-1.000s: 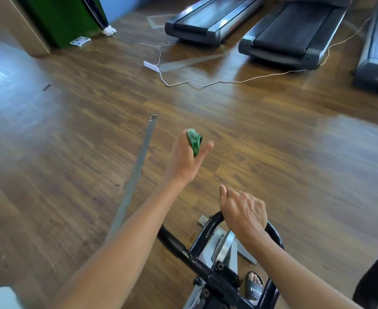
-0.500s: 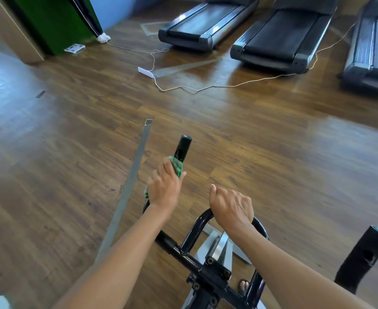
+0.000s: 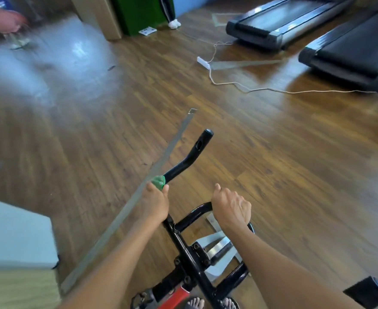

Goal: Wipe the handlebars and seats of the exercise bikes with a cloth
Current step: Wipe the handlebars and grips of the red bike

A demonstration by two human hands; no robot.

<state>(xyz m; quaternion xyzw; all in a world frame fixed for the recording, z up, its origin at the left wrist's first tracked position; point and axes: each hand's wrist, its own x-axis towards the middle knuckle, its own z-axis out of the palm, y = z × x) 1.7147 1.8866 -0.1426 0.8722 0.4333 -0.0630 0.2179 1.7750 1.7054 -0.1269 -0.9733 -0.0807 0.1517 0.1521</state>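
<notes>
Head view: a person stands at an exercise bike and wipes its handlebars (image 3: 183,244). I think this is the handlebar step. The seat is not in sight.
Next move: my guess is that the green cloth (image 3: 159,182) should slide up the long bar (image 3: 191,156) to its tip. It needs a snug squeeze so it rubs all the way round. The wrist must turn where the bar bends.
Metal strip (image 3: 161,161): lies flat on the wood floor (image 3: 295,175), just left of the long bar.
Left arm: reaches forward, almost straight.
Left hand (image 3: 155,202): is curled tight round the cloth, low on the long bar. The cloth is between the palm and the bar, and a bit of green pokes out in front of the fingers.
Right arm: reaches forward too, bent a little.
Right hand (image 3: 231,208): grips the top of the round bar (image 3: 191,216) with its fingers wrapped over it. I think it keeps the bike steady.
Other bar end (image 3: 366,291): sticks out low on the right. No hand touches it.
Far right: two treadmills (image 3: 272,23) sit at the back, with a white cord (image 3: 250,90) on the floor in front of them.
</notes>
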